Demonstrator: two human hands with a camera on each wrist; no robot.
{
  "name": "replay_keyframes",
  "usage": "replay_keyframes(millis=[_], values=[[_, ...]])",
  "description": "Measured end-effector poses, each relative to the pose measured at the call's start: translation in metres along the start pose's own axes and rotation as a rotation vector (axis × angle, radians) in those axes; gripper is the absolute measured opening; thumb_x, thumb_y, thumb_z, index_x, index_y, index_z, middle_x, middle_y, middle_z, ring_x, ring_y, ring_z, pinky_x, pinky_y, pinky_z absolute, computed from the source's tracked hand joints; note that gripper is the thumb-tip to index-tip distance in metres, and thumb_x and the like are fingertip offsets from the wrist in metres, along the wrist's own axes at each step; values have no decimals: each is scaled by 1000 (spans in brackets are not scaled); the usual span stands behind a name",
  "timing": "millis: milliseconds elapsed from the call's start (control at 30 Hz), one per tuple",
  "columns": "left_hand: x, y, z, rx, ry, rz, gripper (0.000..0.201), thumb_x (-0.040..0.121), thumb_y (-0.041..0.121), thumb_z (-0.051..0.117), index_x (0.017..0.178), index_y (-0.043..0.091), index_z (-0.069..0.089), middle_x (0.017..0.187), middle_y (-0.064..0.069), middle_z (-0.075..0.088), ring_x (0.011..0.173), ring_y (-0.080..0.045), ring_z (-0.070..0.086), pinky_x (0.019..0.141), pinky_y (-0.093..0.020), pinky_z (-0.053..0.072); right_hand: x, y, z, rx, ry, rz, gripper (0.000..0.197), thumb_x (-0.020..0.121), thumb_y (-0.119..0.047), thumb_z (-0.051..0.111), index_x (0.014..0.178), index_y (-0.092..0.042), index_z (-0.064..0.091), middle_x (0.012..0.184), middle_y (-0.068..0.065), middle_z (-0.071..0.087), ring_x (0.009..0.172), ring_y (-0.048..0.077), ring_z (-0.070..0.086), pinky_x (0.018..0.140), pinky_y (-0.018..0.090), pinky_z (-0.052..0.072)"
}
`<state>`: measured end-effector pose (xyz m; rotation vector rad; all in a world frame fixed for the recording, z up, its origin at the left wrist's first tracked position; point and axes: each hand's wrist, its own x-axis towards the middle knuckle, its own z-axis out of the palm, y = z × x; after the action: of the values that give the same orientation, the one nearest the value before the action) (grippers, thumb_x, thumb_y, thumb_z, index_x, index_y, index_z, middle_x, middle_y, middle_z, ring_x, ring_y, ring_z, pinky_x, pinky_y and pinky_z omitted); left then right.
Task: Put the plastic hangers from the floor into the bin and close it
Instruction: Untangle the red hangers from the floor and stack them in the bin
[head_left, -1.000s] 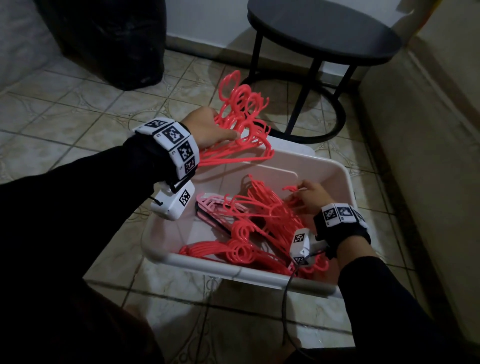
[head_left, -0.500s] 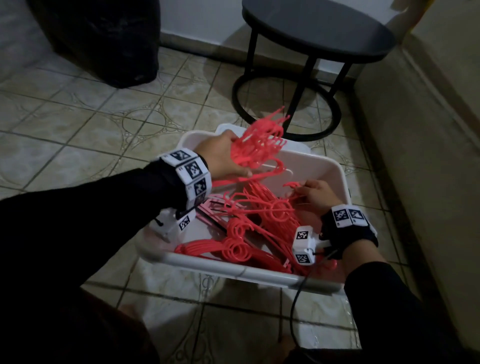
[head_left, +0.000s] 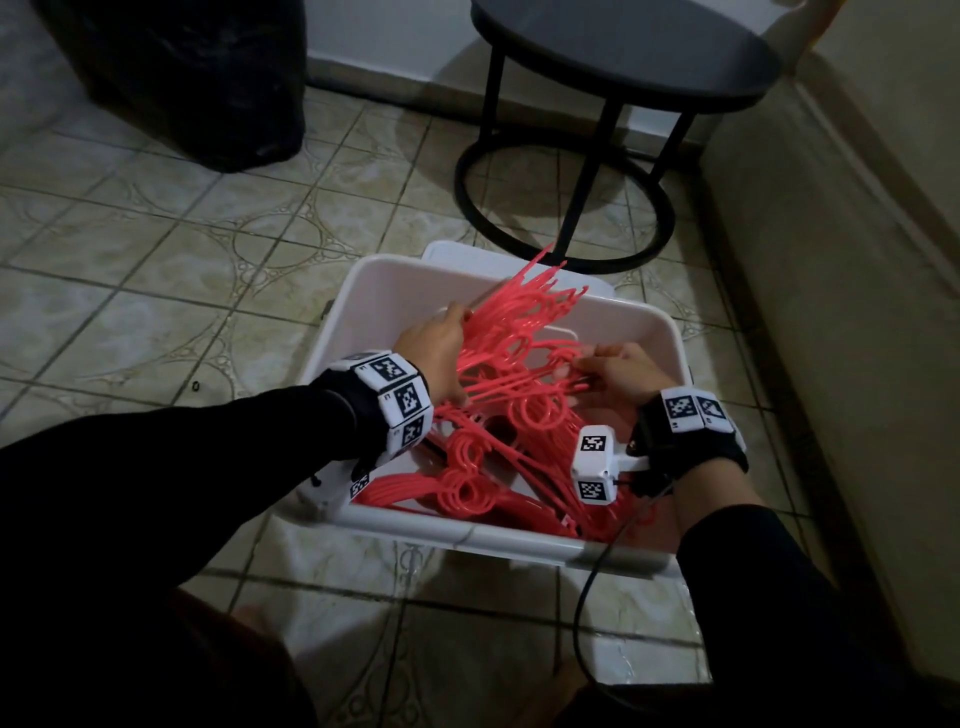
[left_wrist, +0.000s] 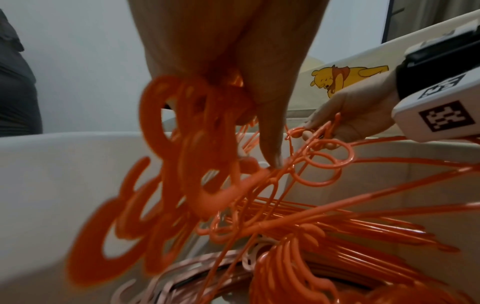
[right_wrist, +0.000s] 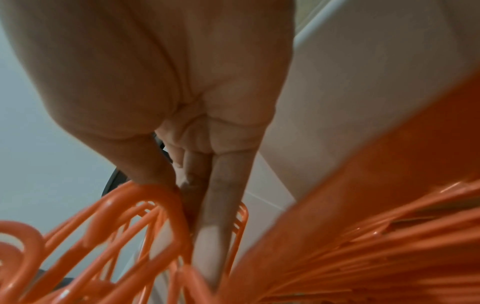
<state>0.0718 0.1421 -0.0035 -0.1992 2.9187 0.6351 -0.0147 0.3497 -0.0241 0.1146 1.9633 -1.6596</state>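
Hangers, coral-red plastic, one bunch tilted over the far half of a white bin, ends fanned up past its far rim, ring-shaped hooks hanging low toward the near side. Left hand grasps this bunch at the hook end, fingers curled round several rings, as the left wrist view shows. Right hand holds the bunch from the opposite side, thumb and fingers pinched on thin bars of the same hangers; in the right wrist view the fingers lie close together against an orange loop, blurred. Further hangers, same colour, lie heaped inside the bin along its floor and near wall, with a few paler pink ones beneath them. Bin stands on a tiled floor, open at the top; a white flat piece, likely its lid, shows just behind the far rim. Both wrists carry white bands with black square markers, a cable trailing from the right one. Beyond the bin: round black side table with a ring base, near the wall. Black bag at far left. Beige upholstered edge along the right.
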Motion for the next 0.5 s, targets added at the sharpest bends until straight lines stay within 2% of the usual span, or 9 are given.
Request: replay_keyframes(millis=[67, 133, 200, 300, 367, 500], values=[[1, -1, 0, 32, -22, 8, 85, 60, 20, 90, 125, 7, 37, 119, -14, 57, 106, -35, 58, 81, -36, 44, 0, 0, 0, 4, -6, 0, 15, 94, 5, 45, 104, 7, 55, 60, 6, 69, 49, 16, 64, 46, 29, 56], [3, -4, 1, 67, -24, 24, 81, 61, 19, 88, 123, 7, 37, 116, -13, 57, 103, -36, 59, 78, -36, 44, 1, 0, 0, 13, -7, 0, 21, 94, 4, 45, 113, 8, 53, 62, 7, 69, 50, 17, 64, 47, 30, 57], [5, -5, 1, 105, -8, 43, 73, 66, 17, 85, 120, 8, 37, 111, -13, 59, 97, -36, 62, 74, -37, 45, 2, 0, 2, 20, -6, -3, 21, 94, 4, 45, 113, 8, 53, 63, 8, 68, 51, 17, 64, 48, 31, 57], [11, -8, -2, 102, 6, 41, 65, 71, 17, 80, 118, 8, 36, 102, -13, 62, 91, -36, 64, 74, -41, 51, 3, -1, 6, 30, 16, -25, 13, 94, 4, 45, 93, 6, 58, 58, 6, 67, 50, 15, 63, 46, 29, 56], [13, -9, -5, 64, 2, 16, 70, 69, 20, 82, 121, 8, 36, 101, -12, 63, 91, -36, 63, 75, -42, 51, 4, -2, 10, 46, 42, -48, 19, 94, 4, 45, 82, 1, 59, 53, 3, 66, 45, 13, 62, 42, 26, 53], [18, -13, -10, -10, -21, -45, 81, 61, 21, 88, 123, 8, 37, 106, -15, 63, 96, -35, 62, 83, -44, 51, 7, -2, 19, 67, 77, -64, 22, 93, 1, 48, 74, -5, 56, 50, 3, 63, 42, 12, 61, 42, 23, 52]])
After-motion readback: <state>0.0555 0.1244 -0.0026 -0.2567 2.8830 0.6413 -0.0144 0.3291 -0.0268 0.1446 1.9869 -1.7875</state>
